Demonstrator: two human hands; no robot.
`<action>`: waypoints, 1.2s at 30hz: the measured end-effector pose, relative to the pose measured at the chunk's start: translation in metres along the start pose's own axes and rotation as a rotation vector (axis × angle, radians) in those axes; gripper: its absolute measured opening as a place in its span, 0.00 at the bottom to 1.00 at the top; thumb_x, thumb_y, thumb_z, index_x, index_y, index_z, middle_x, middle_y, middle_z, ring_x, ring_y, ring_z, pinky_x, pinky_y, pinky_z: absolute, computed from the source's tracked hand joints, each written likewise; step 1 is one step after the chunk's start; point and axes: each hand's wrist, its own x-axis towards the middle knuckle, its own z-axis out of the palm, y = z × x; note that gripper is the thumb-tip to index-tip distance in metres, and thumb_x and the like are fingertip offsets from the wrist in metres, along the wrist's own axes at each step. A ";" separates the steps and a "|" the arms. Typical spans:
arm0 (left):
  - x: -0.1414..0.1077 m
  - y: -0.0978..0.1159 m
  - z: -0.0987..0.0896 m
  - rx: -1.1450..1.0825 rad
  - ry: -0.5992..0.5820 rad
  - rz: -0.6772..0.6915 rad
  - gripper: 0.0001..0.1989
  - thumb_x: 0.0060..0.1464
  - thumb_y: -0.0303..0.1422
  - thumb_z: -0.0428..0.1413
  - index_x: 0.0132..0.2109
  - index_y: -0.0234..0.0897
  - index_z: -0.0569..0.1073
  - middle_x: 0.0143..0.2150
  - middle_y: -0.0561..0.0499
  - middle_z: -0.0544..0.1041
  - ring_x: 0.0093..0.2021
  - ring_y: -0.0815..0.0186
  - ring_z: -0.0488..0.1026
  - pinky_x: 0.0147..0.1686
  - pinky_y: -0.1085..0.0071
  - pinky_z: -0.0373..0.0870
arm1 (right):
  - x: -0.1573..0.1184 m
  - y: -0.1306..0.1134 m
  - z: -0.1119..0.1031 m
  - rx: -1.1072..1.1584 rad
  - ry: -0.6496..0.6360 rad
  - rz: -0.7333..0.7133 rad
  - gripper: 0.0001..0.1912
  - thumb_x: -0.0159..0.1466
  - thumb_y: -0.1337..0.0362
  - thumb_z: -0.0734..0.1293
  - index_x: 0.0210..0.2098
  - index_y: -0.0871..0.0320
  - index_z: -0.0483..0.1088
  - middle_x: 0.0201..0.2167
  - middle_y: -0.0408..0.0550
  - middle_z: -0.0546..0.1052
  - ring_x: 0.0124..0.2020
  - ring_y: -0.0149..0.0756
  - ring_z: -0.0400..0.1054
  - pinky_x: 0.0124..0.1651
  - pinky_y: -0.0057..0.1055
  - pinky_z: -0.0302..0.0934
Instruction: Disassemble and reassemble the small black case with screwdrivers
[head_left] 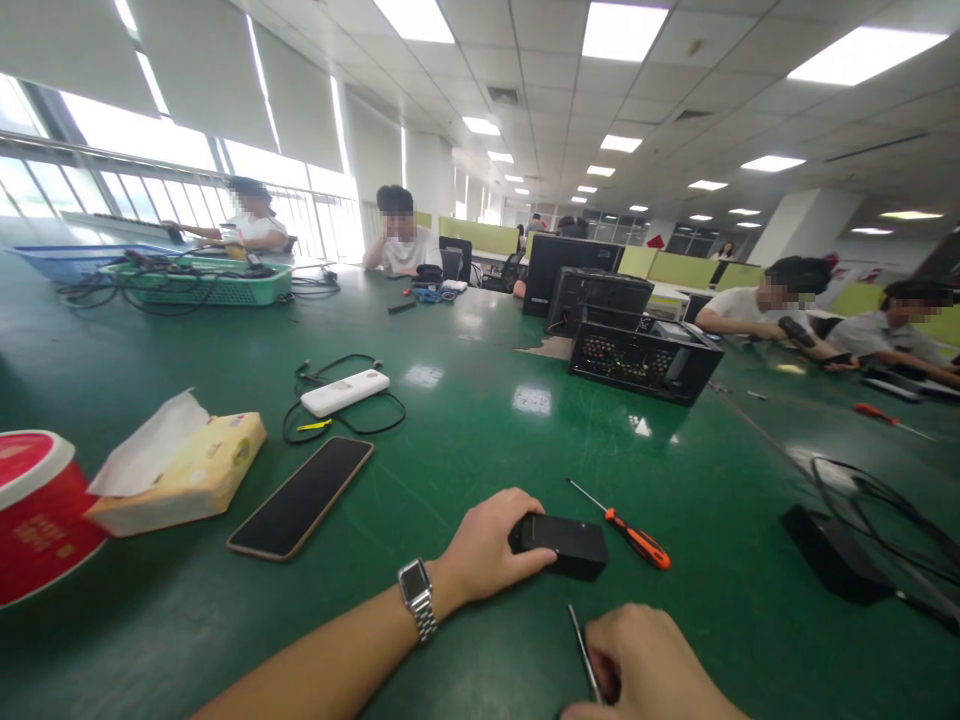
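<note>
My left hand (491,540), with a watch (417,590) on its wrist, is closed around the left end of a small black box (574,542) on the green table. Closer to me, my right hand (637,655) is curled around a thin metal tool (581,645). The tool's slim shaft points up and away; its lower part is hidden by my fingers, so its exact kind does not show. Just right of the box lies an orange-and-black screwdriver (634,535), its tip toward the far left.
To the left are a phone (304,497), a tissue pack (195,465), a red tub (41,520) and a white power bank (345,392) with a cable. A black adapter (836,553) lies right. Computer cases (645,355) and baskets (217,285) stand farther back. Several people sit around.
</note>
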 end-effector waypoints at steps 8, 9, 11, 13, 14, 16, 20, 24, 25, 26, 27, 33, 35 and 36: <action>0.001 0.000 0.000 0.002 0.012 -0.004 0.16 0.51 0.39 0.62 0.46 0.39 0.72 0.42 0.50 0.74 0.42 0.61 0.71 0.42 0.68 0.68 | -0.006 0.012 -0.011 0.453 -0.099 -0.103 0.10 0.53 0.60 0.67 0.22 0.56 0.61 0.19 0.39 0.68 0.24 0.29 0.62 0.30 0.26 0.52; 0.001 0.000 0.000 0.001 0.014 -0.003 0.16 0.52 0.39 0.62 0.46 0.39 0.72 0.42 0.50 0.74 0.41 0.61 0.71 0.42 0.68 0.68 | -0.008 0.018 -0.016 0.605 -0.108 -0.102 0.10 0.55 0.58 0.65 0.25 0.55 0.60 0.20 0.39 0.69 0.24 0.30 0.63 0.31 0.26 0.55; 0.001 0.001 -0.001 0.006 0.012 0.002 0.16 0.52 0.40 0.62 0.46 0.39 0.72 0.42 0.49 0.74 0.41 0.61 0.71 0.41 0.68 0.68 | -0.011 0.032 -0.027 0.848 -0.122 -0.102 0.14 0.59 0.52 0.64 0.29 0.55 0.59 0.21 0.39 0.69 0.23 0.31 0.64 0.29 0.27 0.57; 0.001 0.001 -0.001 0.014 0.007 0.010 0.16 0.53 0.40 0.61 0.46 0.39 0.72 0.42 0.49 0.74 0.42 0.61 0.71 0.41 0.68 0.68 | -0.013 0.046 -0.038 0.876 -0.055 -0.100 0.17 0.60 0.48 0.64 0.31 0.55 0.61 0.20 0.37 0.65 0.20 0.28 0.60 0.26 0.26 0.55; 0.001 0.001 -0.001 0.018 0.005 0.015 0.16 0.53 0.41 0.61 0.46 0.39 0.72 0.42 0.49 0.75 0.42 0.61 0.71 0.41 0.68 0.68 | -0.013 0.052 -0.043 0.825 -0.001 -0.092 0.18 0.61 0.47 0.64 0.31 0.56 0.63 0.20 0.36 0.63 0.21 0.27 0.57 0.26 0.25 0.54; 0.002 0.001 -0.002 0.024 0.004 0.020 0.16 0.53 0.41 0.61 0.46 0.39 0.72 0.42 0.49 0.74 0.42 0.61 0.71 0.41 0.68 0.68 | -0.014 0.061 -0.052 0.691 0.074 -0.078 0.18 0.62 0.48 0.64 0.32 0.58 0.68 0.22 0.38 0.64 0.24 0.27 0.57 0.28 0.25 0.53; 0.001 -0.001 -0.001 0.033 0.002 0.020 0.15 0.54 0.41 0.60 0.46 0.38 0.72 0.43 0.49 0.75 0.42 0.61 0.72 0.41 0.68 0.68 | -0.012 0.065 -0.058 0.539 0.091 -0.074 0.18 0.63 0.50 0.63 0.35 0.59 0.75 0.28 0.43 0.72 0.31 0.33 0.65 0.35 0.29 0.59; 0.001 -0.001 0.000 0.038 0.007 0.016 0.16 0.54 0.41 0.60 0.46 0.38 0.72 0.43 0.48 0.75 0.42 0.60 0.72 0.42 0.67 0.68 | -0.012 0.062 -0.058 0.518 0.124 -0.059 0.19 0.63 0.50 0.63 0.37 0.59 0.78 0.32 0.47 0.77 0.35 0.37 0.69 0.40 0.32 0.63; 0.001 -0.001 0.000 0.040 0.009 0.013 0.16 0.54 0.41 0.60 0.46 0.38 0.72 0.43 0.48 0.75 0.42 0.60 0.72 0.42 0.67 0.68 | -0.013 0.060 -0.059 0.512 0.132 -0.057 0.19 0.63 0.51 0.63 0.37 0.59 0.78 0.33 0.47 0.77 0.35 0.38 0.70 0.41 0.33 0.63; 0.001 0.000 0.000 0.043 0.011 0.010 0.16 0.54 0.42 0.60 0.46 0.38 0.72 0.43 0.48 0.75 0.42 0.60 0.72 0.41 0.68 0.68 | -0.014 0.059 -0.059 0.504 0.137 -0.060 0.19 0.64 0.51 0.63 0.37 0.59 0.78 0.34 0.48 0.78 0.36 0.38 0.70 0.42 0.33 0.63; 0.000 0.001 0.000 0.045 0.014 0.006 0.16 0.54 0.42 0.60 0.46 0.38 0.72 0.43 0.48 0.75 0.42 0.61 0.72 0.41 0.68 0.68 | -0.016 0.058 -0.060 0.496 0.144 -0.069 0.19 0.64 0.51 0.63 0.37 0.58 0.78 0.34 0.48 0.78 0.36 0.39 0.70 0.42 0.34 0.63; 0.000 0.005 0.001 0.050 0.037 -0.020 0.16 0.53 0.41 0.61 0.45 0.38 0.72 0.42 0.49 0.75 0.41 0.61 0.72 0.40 0.68 0.68 | -0.016 0.057 -0.054 0.379 0.201 -0.064 0.19 0.63 0.51 0.63 0.38 0.58 0.79 0.24 0.43 0.74 0.26 0.33 0.66 0.30 0.28 0.59; 0.000 0.006 0.002 0.054 0.040 -0.029 0.16 0.53 0.41 0.61 0.45 0.38 0.72 0.42 0.49 0.75 0.41 0.60 0.72 0.39 0.68 0.68 | -0.013 0.054 -0.051 0.334 0.221 -0.034 0.18 0.63 0.52 0.63 0.38 0.59 0.77 0.23 0.43 0.72 0.25 0.32 0.64 0.28 0.27 0.57; 0.000 0.006 0.003 0.055 0.039 -0.033 0.16 0.53 0.41 0.61 0.45 0.38 0.72 0.41 0.49 0.75 0.41 0.60 0.72 0.39 0.68 0.68 | -0.012 0.052 -0.050 0.323 0.233 -0.028 0.17 0.64 0.54 0.63 0.37 0.59 0.77 0.23 0.42 0.72 0.25 0.31 0.63 0.28 0.27 0.56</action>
